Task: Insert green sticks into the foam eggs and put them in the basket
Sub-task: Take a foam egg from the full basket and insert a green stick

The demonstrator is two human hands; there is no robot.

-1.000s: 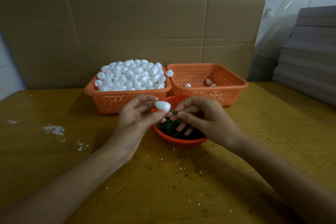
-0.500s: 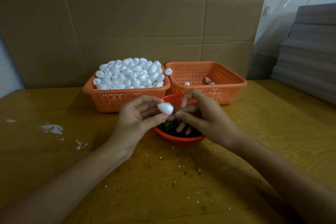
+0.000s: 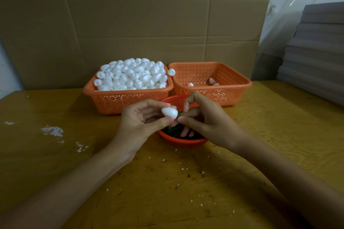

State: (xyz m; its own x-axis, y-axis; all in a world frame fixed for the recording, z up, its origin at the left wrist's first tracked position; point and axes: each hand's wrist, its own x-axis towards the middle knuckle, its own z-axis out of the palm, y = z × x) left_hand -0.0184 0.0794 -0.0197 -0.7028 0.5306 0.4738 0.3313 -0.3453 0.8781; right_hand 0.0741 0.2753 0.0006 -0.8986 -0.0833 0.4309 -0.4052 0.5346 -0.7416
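Our left hand pinches a foam egg & our right hand pinches what looks like a green stick at its tip, over the red bowl on the surface, basket just behind.

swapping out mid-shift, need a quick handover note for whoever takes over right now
Left-hand grip holds one foam egg. Right-hand grip pinches a green stick at its end, mostly hidden; depth unclear.
Spare sticks in the red bowl; plain eggs heaped in the left basket.
Done: about three eggs in the right basket.
Left: finish this one, drop it there, then the heap.
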